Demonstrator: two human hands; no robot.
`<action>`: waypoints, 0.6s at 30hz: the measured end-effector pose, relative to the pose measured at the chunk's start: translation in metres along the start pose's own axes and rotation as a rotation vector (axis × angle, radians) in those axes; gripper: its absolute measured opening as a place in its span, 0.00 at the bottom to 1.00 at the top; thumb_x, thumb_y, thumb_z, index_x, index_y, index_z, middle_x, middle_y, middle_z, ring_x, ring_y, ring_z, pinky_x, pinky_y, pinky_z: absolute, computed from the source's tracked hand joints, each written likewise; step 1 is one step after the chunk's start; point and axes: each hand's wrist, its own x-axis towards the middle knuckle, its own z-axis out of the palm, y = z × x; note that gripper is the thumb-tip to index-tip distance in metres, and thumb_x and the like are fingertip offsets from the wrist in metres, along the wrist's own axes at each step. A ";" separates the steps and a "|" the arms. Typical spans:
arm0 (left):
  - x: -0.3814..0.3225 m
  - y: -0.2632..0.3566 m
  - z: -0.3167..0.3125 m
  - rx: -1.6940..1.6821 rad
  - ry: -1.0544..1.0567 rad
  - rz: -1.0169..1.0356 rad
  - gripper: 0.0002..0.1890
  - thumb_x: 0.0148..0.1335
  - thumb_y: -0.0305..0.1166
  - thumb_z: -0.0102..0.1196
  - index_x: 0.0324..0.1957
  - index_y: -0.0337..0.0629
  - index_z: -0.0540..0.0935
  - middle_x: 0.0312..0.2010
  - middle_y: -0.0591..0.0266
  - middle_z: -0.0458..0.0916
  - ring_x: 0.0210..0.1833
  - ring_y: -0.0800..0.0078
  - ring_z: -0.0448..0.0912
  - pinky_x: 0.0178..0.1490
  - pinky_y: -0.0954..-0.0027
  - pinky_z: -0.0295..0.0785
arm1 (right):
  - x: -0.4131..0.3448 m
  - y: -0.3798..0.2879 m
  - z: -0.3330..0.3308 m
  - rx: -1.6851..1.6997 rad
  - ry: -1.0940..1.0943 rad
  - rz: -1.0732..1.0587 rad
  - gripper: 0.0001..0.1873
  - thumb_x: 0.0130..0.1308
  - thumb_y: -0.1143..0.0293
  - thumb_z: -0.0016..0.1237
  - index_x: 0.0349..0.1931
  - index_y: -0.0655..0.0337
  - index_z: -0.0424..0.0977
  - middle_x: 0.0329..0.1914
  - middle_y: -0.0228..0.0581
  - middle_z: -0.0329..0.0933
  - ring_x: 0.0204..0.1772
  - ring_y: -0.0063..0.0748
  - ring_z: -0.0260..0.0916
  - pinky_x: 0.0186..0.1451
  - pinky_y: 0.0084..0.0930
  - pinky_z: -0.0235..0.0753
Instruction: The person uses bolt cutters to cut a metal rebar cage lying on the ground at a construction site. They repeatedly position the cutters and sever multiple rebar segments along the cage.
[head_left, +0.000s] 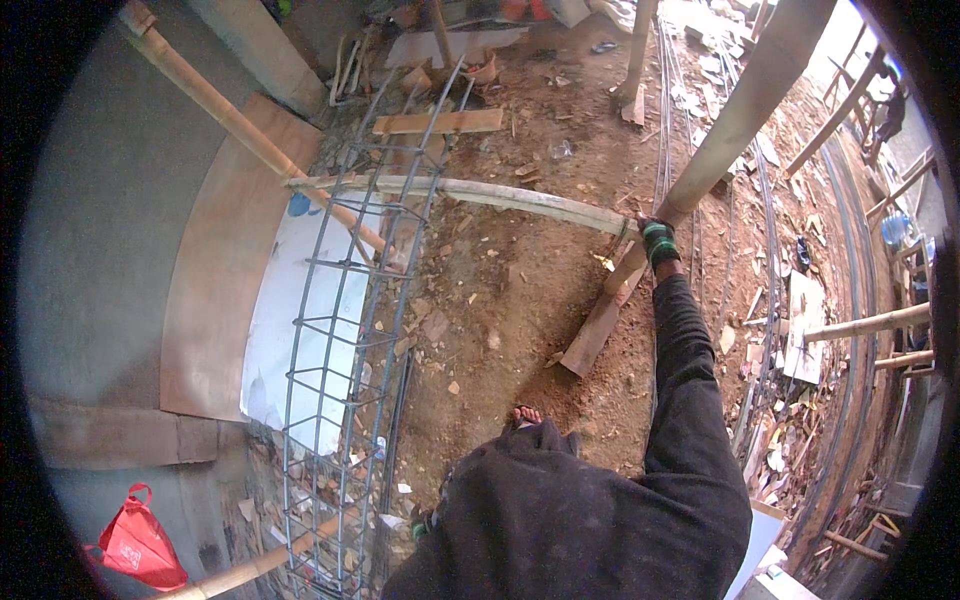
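My right hand (655, 234), in a green and black striped glove, rests against a thick bamboo pole (712, 150), where a pale wooden rail (525, 201) meets it. Whether its fingers close around the pole cannot be told. Low at my left side, a bit of green glove on my left hand (421, 529) shows beside my dark shirt; the rest is hidden. A long cage of tied steel rebar (349, 337) runs along my left, under or against the rail's far end. A short wooden plank (604, 330) lies at the pole's foot.
Plywood (217, 277) and a white board (307, 322) lean by the left wall. A slanting bamboo pole (225, 120) stands there, and a red bag (139, 544) hangs lower left. A loose plank (439, 121) crosses the cage. Long steel bars (769, 262) and debris lie right; a person (891, 112) is far off.
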 end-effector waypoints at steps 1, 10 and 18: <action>0.002 0.001 0.000 0.005 -0.007 0.004 0.20 0.68 0.49 0.63 0.55 0.51 0.83 0.43 0.61 0.86 0.40 0.64 0.83 0.40 0.58 0.77 | 0.001 0.003 0.001 0.021 0.011 0.007 0.27 0.79 0.47 0.33 0.50 0.55 0.83 0.52 0.51 0.84 0.55 0.55 0.80 0.59 0.48 0.74; 0.016 0.011 0.003 -0.007 -0.028 0.017 0.20 0.68 0.50 0.63 0.54 0.51 0.82 0.43 0.61 0.86 0.40 0.64 0.83 0.39 0.58 0.77 | -0.009 -0.004 -0.001 0.430 0.173 0.118 0.24 0.73 0.46 0.49 0.40 0.59 0.86 0.39 0.46 0.87 0.45 0.45 0.82 0.52 0.42 0.76; 0.034 0.032 0.007 0.039 -0.052 0.034 0.20 0.68 0.50 0.63 0.54 0.51 0.82 0.43 0.61 0.86 0.40 0.65 0.83 0.38 0.57 0.77 | -0.034 -0.042 -0.023 0.669 0.209 0.267 0.23 0.67 0.48 0.58 0.36 0.62 0.85 0.32 0.41 0.85 0.37 0.34 0.78 0.46 0.37 0.75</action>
